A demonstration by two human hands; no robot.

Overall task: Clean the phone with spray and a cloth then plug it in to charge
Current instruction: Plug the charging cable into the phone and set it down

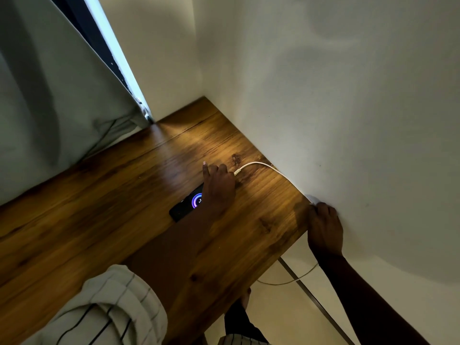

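Observation:
A black phone (183, 209) lies flat on the wooden table (104, 195), and its screen shows a glowing purple-blue ring. My left hand (219, 189) covers the phone's right end, fingers curled around the end of the white charging cable (258, 164) and index finger pointing up. The cable arcs right along the wall to a white charger plug (312, 198) at the table's edge. My right hand (324, 227) grips that plug against the wall. No spray bottle or cloth is in view.
The table sits in a corner between two pale walls (348, 108). A grey curtain (49, 95) hangs at the left beside a bright window strip. Below the table's right edge, a metal leg (313, 300) and a loose loop of cable (286, 282) show over the floor.

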